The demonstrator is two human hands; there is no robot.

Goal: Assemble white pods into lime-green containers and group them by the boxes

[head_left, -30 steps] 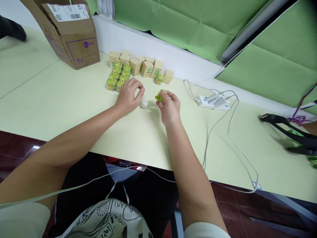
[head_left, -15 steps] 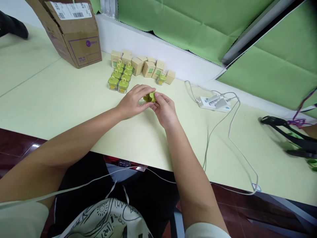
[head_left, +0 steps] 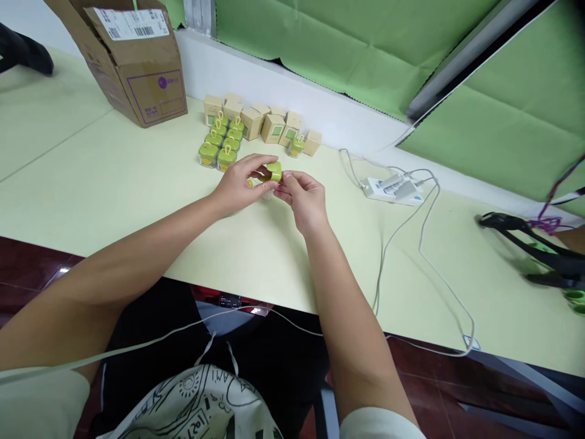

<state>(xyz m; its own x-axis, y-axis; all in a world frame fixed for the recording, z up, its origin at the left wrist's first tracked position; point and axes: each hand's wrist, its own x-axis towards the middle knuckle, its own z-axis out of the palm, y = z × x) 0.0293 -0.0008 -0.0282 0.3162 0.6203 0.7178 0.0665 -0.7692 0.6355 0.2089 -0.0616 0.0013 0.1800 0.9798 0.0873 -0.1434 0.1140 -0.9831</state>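
Note:
My left hand (head_left: 238, 188) is closed around a small green-lidded case (head_left: 275, 171), with the lid showing between thumb and fingers. Part of a clear body shows under the fingers, and most of it is hidden. The fingers of my right hand (head_left: 305, 198) are pinched together at the case's right side; whatever sits between the fingertips is too small to make out. Just beyond my left hand stand several similar green-lidded clear cases (head_left: 227, 157) with loops on top, in two rows. Another green-lidded case (head_left: 296, 146) stands apart to their right.
Several small cardboard boxes (head_left: 274, 128) line the wall behind the cases. A large carton (head_left: 155, 91) stands at the back left. To the right lie a white power strip (head_left: 393, 190) with trailing cables and a black-framed object (head_left: 525, 235) near the edge of view.
The green lid has turned and shifted slightly left and up in my left hand, showing more of its outer face. My right fingers have moved to its right side.

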